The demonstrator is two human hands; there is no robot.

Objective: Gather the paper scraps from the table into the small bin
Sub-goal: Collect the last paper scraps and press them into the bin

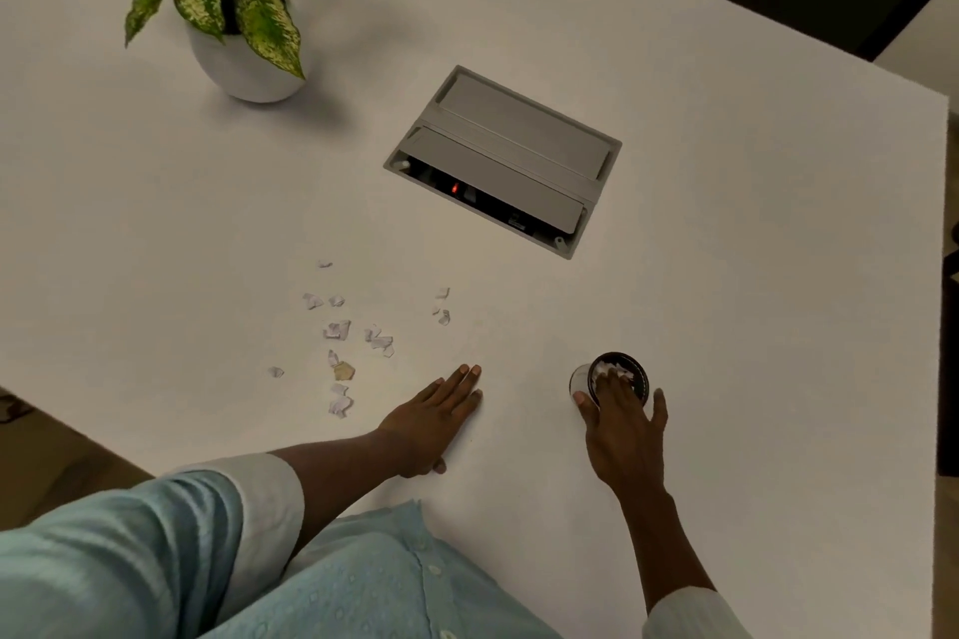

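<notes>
The white table [726,275] carries all items. A grey recessed cable hatch [519,140], one flap partly raised, lies well beyond the small bin [625,356]; a potted plant [244,62] stands far beyond and to the left of the bin. The left hand [436,420] rests palm-down on the table to the left of the bin, fingers straight, holding nothing. The right hand [622,426] is spread over the bin mouth, fingers extended into it, thumb set apart against the bin side; no pinch is evident. The bin is dark-rimmed and already contains white paper. The loose paper scraps [337,330] lie scattered on the table to the left of the bin, beyond the left hand, with a few [442,317] nearer the bin. Judged handling: scraps are light, limp and easily displaced by air; sweep them together, then pinch at a raised edge. The hand covers most of the bin interior, so fill level cannot be determined. The hatch interior is too dark to read.
</notes>
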